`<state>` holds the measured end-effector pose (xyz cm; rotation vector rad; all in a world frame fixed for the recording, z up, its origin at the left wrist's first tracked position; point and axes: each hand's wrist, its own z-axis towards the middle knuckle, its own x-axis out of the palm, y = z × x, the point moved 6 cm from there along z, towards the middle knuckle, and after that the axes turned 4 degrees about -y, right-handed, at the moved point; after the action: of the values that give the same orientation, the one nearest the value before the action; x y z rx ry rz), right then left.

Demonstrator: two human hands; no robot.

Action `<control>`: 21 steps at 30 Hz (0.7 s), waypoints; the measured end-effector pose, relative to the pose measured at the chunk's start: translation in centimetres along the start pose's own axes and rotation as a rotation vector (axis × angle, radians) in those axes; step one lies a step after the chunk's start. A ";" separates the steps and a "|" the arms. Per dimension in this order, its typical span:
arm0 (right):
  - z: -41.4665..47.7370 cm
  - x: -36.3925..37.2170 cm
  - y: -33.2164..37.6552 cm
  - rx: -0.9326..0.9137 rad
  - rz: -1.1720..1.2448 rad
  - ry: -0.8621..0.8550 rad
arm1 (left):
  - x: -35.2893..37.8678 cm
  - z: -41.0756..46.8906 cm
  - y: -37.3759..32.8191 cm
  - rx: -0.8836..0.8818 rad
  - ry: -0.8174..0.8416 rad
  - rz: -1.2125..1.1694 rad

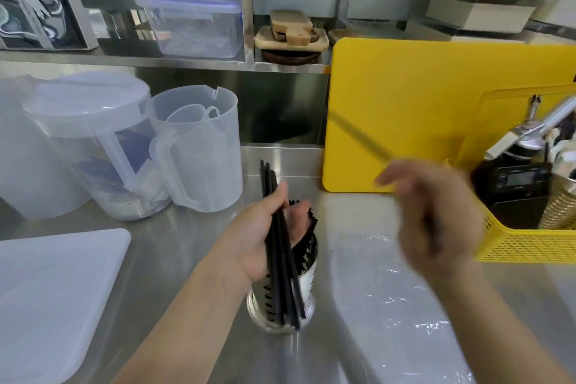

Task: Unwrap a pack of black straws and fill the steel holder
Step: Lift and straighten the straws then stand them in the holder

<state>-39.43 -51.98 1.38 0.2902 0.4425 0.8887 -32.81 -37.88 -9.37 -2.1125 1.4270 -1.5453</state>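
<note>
A perforated steel holder (307, 277) stands on the counter at bottom centre, with black straws showing at its rim. My left hand (258, 237) is directly in front of it and grips a small bunch of black straws (280, 259) that runs from above the fingers down past the holder's base. My right hand (436, 215) is blurred, to the right of the holder, and pinches a single straw (358, 135) that slants up to the left across the yellow board. The clear plastic wrapper (396, 305) lies flat on the counter under my right forearm.
Two clear plastic jugs (193, 150) stand at back left, and a white cutting board (46, 296) lies at front left. A yellow cutting board (420, 109) leans upright at the back right. A yellow mesh basket (530, 243) with a scale and tools sits at the right edge.
</note>
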 end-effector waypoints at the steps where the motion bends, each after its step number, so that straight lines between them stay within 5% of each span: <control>1: -1.2 2.0 1.1 -0.046 -0.029 0.200 | 0.6 0.2 -0.3 0.012 0.007 0.003; 4: -5.1 5.1 3.1 -0.376 -0.005 0.342 | 1.9 0.2 -1.6 0.065 0.072 -0.077; 8: -6.1 5.0 1.7 -0.376 0.040 0.310 | 0.6 -0.2 -2.8 0.148 -0.020 -0.310; 13: -6.3 5.4 1.1 -0.335 -0.032 0.385 | -0.8 0.9 -2.1 -0.069 -0.018 -0.286; 21: -2.4 2.1 -0.7 -0.131 -0.320 -0.020 | -0.7 0.5 -1.4 -0.171 0.077 0.045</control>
<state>-38.98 -50.56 -1.50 0.1034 0.3970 0.5982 -31.58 -36.83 -9.19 -2.1169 1.6768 -1.5546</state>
